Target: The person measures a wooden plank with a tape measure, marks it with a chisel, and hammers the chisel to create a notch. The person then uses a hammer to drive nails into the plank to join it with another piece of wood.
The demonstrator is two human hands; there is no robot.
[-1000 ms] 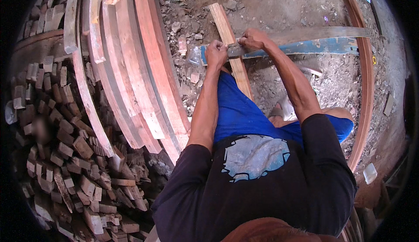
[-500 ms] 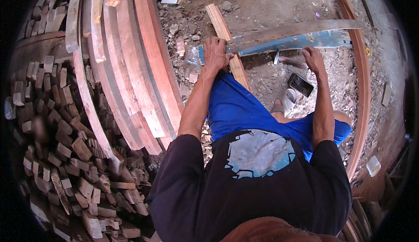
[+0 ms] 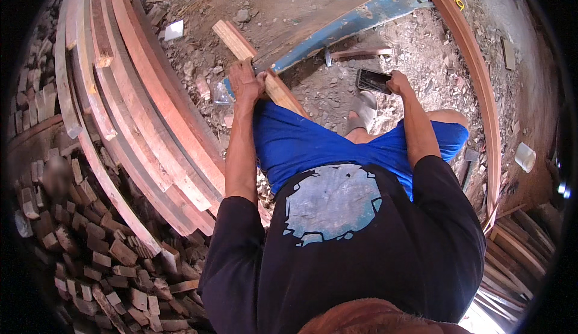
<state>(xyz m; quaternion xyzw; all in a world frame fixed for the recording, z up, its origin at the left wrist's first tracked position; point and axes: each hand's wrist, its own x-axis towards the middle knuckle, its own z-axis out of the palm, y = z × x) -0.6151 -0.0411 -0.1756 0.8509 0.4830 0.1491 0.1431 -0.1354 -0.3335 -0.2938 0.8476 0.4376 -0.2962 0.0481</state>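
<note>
The person's left hand [image 3: 244,82] lies on the short, light-brown wooden plank [image 3: 235,38], at the near end of the long, thin, grey-brown strip [image 3: 355,4]. Maybe it leans there so the strip can't slide. Its fingers are bent and close together; I can't tell if they pinch anything. The long blue board with chipped paint [image 3: 361,19] runs beside the strip. Their 2 far ends meet the long, red-brown wooden beam [image 3: 472,51], which may prop them up.

The right hand [image 3: 396,83] has its fingers closed on the right edge of the flat black box [image 3: 373,80], near the grey sandal [image 3: 365,108]. The left arm reaches ahead, almost straight; the right arm bends a little.
</note>
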